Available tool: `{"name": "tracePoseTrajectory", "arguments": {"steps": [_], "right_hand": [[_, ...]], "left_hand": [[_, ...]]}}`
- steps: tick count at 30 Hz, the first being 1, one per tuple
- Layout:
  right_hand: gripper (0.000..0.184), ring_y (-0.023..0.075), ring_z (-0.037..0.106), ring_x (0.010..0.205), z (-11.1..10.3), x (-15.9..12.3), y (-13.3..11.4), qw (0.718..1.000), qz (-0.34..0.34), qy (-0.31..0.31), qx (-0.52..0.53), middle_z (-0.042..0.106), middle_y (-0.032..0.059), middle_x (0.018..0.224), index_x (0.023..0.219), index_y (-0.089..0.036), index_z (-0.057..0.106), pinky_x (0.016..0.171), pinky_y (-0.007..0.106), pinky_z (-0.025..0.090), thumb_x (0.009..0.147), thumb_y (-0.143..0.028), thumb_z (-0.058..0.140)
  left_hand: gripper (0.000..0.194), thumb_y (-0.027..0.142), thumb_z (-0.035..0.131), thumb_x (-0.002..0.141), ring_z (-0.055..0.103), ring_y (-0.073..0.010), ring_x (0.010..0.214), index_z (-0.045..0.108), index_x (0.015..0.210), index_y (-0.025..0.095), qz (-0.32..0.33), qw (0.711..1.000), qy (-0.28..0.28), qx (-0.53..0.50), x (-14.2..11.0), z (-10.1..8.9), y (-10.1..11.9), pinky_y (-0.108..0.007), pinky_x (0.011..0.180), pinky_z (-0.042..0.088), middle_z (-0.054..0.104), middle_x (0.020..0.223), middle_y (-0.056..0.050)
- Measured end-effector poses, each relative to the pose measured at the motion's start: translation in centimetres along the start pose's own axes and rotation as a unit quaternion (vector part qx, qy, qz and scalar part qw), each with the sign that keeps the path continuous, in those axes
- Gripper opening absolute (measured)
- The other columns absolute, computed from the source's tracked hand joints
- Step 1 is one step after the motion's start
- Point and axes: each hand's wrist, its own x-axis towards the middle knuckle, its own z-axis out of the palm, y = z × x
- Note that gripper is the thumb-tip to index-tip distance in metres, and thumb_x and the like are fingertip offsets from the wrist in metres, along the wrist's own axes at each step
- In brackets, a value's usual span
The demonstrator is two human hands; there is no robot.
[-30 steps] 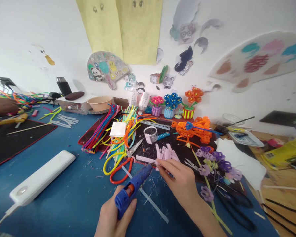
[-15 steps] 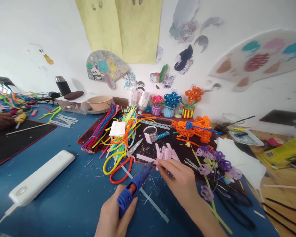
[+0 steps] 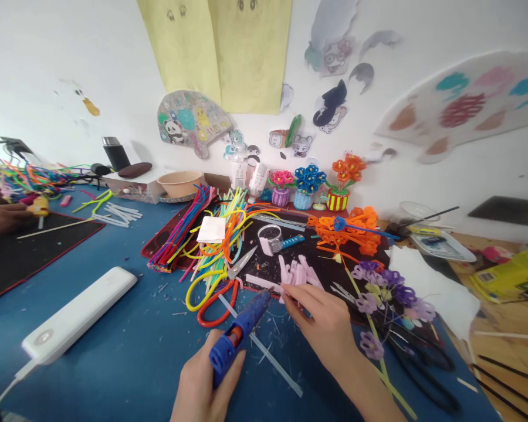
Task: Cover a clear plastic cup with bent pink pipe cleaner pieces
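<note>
My left hand [image 3: 206,375] is closed round a blue hot glue gun [image 3: 240,337], whose dark nozzle points up and to the right. The tip meets the fingers of my right hand [image 3: 319,313], which pinch a small pale pink pipe cleaner piece [image 3: 282,298]. Just beyond those fingertips lies a pile of short pale pink pipe cleaner pieces [image 3: 297,271]. A flat pale pink strip [image 3: 261,282] rests left of them. Scissors [image 3: 235,275] with red and yellow handles lie behind the glue gun, and a clear glue stick [image 3: 277,366] is on the table to its right.
Bundles of coloured pipe cleaners [image 3: 220,234] lie on a dark mat. A roll of tape [image 3: 270,239] sits mid-mat. Purple flowers [image 3: 374,305] and black-handled scissors [image 3: 422,363] are to the right. A white device [image 3: 79,316] lies left. Another person's hand [image 3: 2,218] is at far left near a yellow glue gun [image 3: 39,206].
The view has shifted very slightly. My hands keep the same hold, with the nozzle still at the pink piece. At far left, the other person's hand and yellow glue gun have moved a little.
</note>
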Motion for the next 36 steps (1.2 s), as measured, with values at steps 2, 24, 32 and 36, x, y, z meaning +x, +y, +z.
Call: {"name": "tracePoseTrajectory", "arguments": {"steps": [2, 24, 32, 36], "right_hand": [[0.010, 0.0106, 0.058, 0.058, 0.0, -0.1, 0.1, 1.000, 0.000, 0.000, -0.004, 0.066, 0.0016, 0.069, 0.093, -0.014, 0.068, 0.059, 0.022, 0.044, 0.088, -0.012, 0.059], [0.013, 0.0116, 0.062, 0.058, -0.4, 0.0, 0.2, 1.000, -0.011, 0.008, -0.026, 0.069, 0.0034, 0.070, 0.092, -0.015, 0.069, 0.061, 0.022, 0.047, 0.090, -0.013, 0.057], [0.013, 0.0102, 0.061, 0.058, -0.4, 0.1, 0.1, 0.999, -0.006, 0.014, -0.038, 0.069, 0.0020, 0.070, 0.093, -0.016, 0.069, 0.060, 0.022, 0.047, 0.090, -0.014, 0.056], [0.014, 0.0106, 0.063, 0.058, -0.5, 0.1, 0.0, 0.999, -0.012, 0.023, -0.043, 0.070, 0.0027, 0.071, 0.093, -0.016, 0.069, 0.060, 0.022, 0.048, 0.090, -0.013, 0.056]], "left_hand": [[0.017, 0.032, 0.054, 0.088, 0.057, -0.0094, 0.048, 0.059, 0.083, 0.017, 0.004, 1.000, 0.006, 0.004, 0.1, -0.1, 0.0, -0.014, 0.049, 0.045, 0.061, 0.061, 0.004], [0.018, 0.032, 0.053, 0.088, 0.053, -0.0086, 0.046, 0.058, 0.086, 0.015, 0.009, 0.998, 0.035, 0.051, 0.5, -0.3, 0.1, -0.013, 0.046, 0.043, 0.060, 0.059, 0.004], [0.019, 0.030, 0.051, 0.089, 0.056, -0.0091, 0.048, 0.059, 0.092, 0.013, 0.013, 0.997, 0.027, 0.074, 0.5, -0.7, -0.4, -0.014, 0.046, 0.044, 0.064, 0.064, 0.002], [0.021, 0.032, 0.050, 0.088, 0.049, -0.0086, 0.042, 0.058, 0.080, 0.015, -0.006, 0.994, 0.030, 0.100, 0.6, -0.9, -0.8, -0.015, 0.036, 0.034, 0.059, 0.056, 0.003]]}}
